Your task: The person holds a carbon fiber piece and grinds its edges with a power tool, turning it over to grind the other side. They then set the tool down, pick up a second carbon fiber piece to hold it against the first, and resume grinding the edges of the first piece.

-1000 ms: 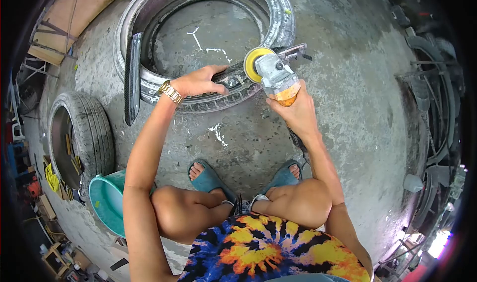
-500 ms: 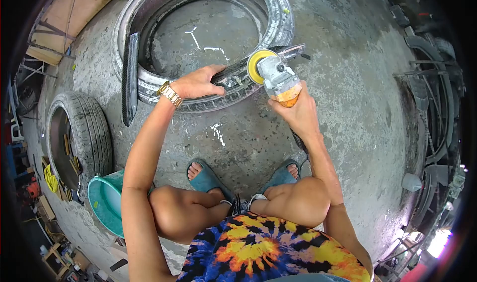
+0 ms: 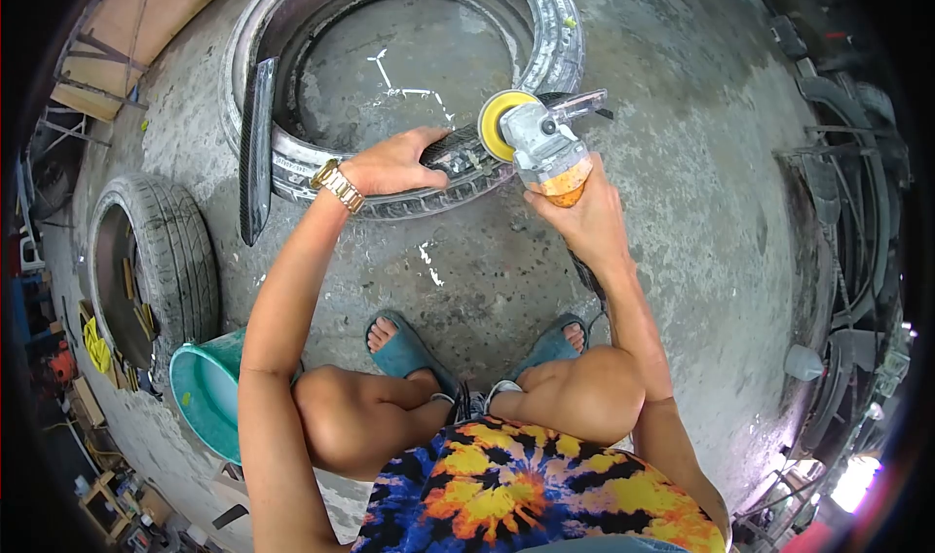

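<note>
My right hand [image 3: 592,220] is wrapped round the body of a grey and orange angle grinder [image 3: 545,142]. A yellow disc [image 3: 494,127] on its head is right against or just over a dark carbon-fibre strip [image 3: 462,151]; the exact contact cannot be told. This strip lies across the near side of a flat-lying tire [image 3: 563,61], and its far end sticks out to the right. My left hand [image 3: 394,163], below a gold wristwatch [image 3: 338,185], grips the strip's left part, with the thumb on the near side. A second carbon-fibre piece [image 3: 256,153] leans on the tire's left side.
Another tire [image 3: 180,256] stands upright at the left, beside a green bucket [image 3: 207,397] near my left leg. Car parts [image 3: 852,202] line the right side. My sandalled feet are on the stained concrete floor [image 3: 682,163].
The grinder's disc has shifted slightly left along the strip. My left hand keeps its hold, and the view has moved a little.
</note>
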`<control>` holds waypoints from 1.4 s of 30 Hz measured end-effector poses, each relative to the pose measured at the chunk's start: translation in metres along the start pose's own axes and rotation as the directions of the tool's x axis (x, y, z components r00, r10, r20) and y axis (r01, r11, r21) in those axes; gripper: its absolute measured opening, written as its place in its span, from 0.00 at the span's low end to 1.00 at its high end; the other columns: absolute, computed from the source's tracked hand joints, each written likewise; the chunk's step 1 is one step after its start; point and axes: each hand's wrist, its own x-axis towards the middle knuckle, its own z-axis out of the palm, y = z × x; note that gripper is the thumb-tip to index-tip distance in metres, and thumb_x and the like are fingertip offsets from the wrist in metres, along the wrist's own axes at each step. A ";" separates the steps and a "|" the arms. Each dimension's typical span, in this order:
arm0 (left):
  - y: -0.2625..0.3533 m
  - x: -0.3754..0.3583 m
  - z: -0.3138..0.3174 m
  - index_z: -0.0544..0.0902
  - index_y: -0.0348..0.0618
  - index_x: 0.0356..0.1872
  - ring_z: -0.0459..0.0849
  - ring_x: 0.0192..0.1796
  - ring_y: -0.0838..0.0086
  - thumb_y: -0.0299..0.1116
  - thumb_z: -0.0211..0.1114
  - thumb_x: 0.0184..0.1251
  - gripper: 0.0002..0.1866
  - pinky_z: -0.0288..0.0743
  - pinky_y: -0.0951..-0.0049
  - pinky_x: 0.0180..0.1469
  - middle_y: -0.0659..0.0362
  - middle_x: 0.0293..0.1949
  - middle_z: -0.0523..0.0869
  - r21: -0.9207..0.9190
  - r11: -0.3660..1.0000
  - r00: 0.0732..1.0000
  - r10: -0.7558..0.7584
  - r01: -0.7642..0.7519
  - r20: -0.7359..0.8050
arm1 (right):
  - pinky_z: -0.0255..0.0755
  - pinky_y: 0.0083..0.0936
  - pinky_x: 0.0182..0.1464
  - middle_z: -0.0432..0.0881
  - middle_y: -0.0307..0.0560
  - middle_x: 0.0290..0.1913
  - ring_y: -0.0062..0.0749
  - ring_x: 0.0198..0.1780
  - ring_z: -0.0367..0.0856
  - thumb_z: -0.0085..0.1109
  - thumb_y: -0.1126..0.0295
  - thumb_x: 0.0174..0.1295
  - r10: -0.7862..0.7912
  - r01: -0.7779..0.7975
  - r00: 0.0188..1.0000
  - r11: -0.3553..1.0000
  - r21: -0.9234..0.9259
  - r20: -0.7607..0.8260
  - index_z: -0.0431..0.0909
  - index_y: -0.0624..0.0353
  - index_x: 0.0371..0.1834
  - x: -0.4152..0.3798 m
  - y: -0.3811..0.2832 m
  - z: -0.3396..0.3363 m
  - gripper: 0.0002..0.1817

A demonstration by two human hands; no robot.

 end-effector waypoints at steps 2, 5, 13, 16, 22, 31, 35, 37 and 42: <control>0.000 0.000 0.000 0.69 0.30 0.74 0.78 0.69 0.52 0.49 0.68 0.54 0.47 0.69 0.65 0.72 0.36 0.67 0.78 0.062 0.998 1.000 -0.006 0.007 -0.018 | 0.79 0.36 0.52 0.89 0.54 0.46 0.44 0.49 0.90 0.80 0.61 0.52 0.004 -0.004 1.000 1.000 -0.004 0.001 0.74 0.63 0.53 0.001 -0.001 0.000 0.30; 0.000 0.000 0.000 0.69 0.29 0.73 0.78 0.69 0.51 0.49 0.68 0.55 0.47 0.69 0.64 0.72 0.36 0.67 0.78 0.043 0.999 1.000 0.001 0.000 -0.013 | 0.78 0.37 0.52 0.89 0.54 0.46 0.45 0.49 0.90 0.80 0.61 0.52 0.001 -0.001 1.000 1.000 -0.001 -0.002 0.74 0.63 0.52 0.001 -0.001 0.001 0.30; -0.001 0.001 -0.001 0.68 0.28 0.73 0.78 0.69 0.52 0.50 0.68 0.55 0.47 0.70 0.64 0.72 0.36 0.67 0.78 0.028 1.000 1.000 -0.001 0.001 0.007 | 0.78 0.37 0.54 0.89 0.55 0.48 0.44 0.51 0.89 0.80 0.60 0.52 0.037 -0.038 0.999 0.999 0.030 0.013 0.75 0.63 0.54 0.001 -0.005 -0.001 0.31; -0.004 0.002 0.000 0.68 0.29 0.73 0.79 0.68 0.52 0.50 0.68 0.54 0.48 0.70 0.64 0.71 0.36 0.67 0.78 0.049 0.999 1.000 0.002 -0.002 -0.001 | 0.78 0.37 0.54 0.89 0.55 0.48 0.44 0.51 0.89 0.80 0.60 0.52 0.021 -0.021 1.000 0.999 0.029 0.010 0.75 0.64 0.55 0.003 -0.002 0.000 0.32; -0.002 0.001 0.000 0.68 0.29 0.73 0.80 0.67 0.51 0.50 0.68 0.54 0.48 0.70 0.64 0.71 0.36 0.66 0.79 0.053 0.999 1.000 0.002 -0.002 -0.002 | 0.79 0.43 0.50 0.88 0.62 0.43 0.58 0.49 0.88 0.79 0.55 0.53 -0.064 0.067 0.994 0.997 0.024 -0.092 0.71 0.64 0.50 0.009 0.001 -0.003 0.32; -0.001 0.000 -0.002 0.69 0.26 0.72 0.79 0.68 0.54 0.48 0.69 0.52 0.48 0.68 0.66 0.73 0.36 0.67 0.79 -0.026 0.999 1.000 -0.026 0.027 0.009 | 0.79 0.41 0.50 0.89 0.59 0.44 0.54 0.49 0.89 0.80 0.56 0.52 -0.074 0.083 0.995 0.989 0.125 -0.068 0.71 0.62 0.49 0.002 -0.006 -0.004 0.31; 0.004 -0.001 -0.001 0.69 0.27 0.73 0.78 0.69 0.54 0.46 0.70 0.53 0.46 0.67 0.66 0.73 0.37 0.67 0.78 0.015 0.999 0.999 -0.040 0.040 -0.010 | 0.78 0.34 0.55 0.88 0.53 0.49 0.37 0.50 0.88 0.81 0.63 0.51 -0.016 0.016 1.000 0.992 0.126 0.002 0.75 0.65 0.55 0.001 -0.010 -0.001 0.32; 0.005 -0.001 -0.002 0.69 0.27 0.73 0.78 0.69 0.54 0.46 0.69 0.53 0.46 0.67 0.66 0.73 0.37 0.67 0.78 0.028 0.998 0.999 -0.051 0.052 -0.009 | 0.78 0.35 0.54 0.88 0.53 0.48 0.39 0.50 0.88 0.80 0.63 0.51 -0.041 0.040 0.999 0.995 0.095 0.008 0.75 0.64 0.55 0.001 -0.007 0.003 0.31; 0.007 -0.002 -0.002 0.69 0.28 0.73 0.77 0.69 0.53 0.47 0.69 0.54 0.47 0.66 0.66 0.74 0.37 0.68 0.78 0.017 0.998 0.998 -0.061 0.061 0.012 | 0.78 0.35 0.54 0.88 0.54 0.47 0.39 0.50 0.88 0.80 0.63 0.51 -0.034 0.033 0.999 0.997 0.072 0.006 0.75 0.64 0.54 -0.001 -0.010 0.002 0.31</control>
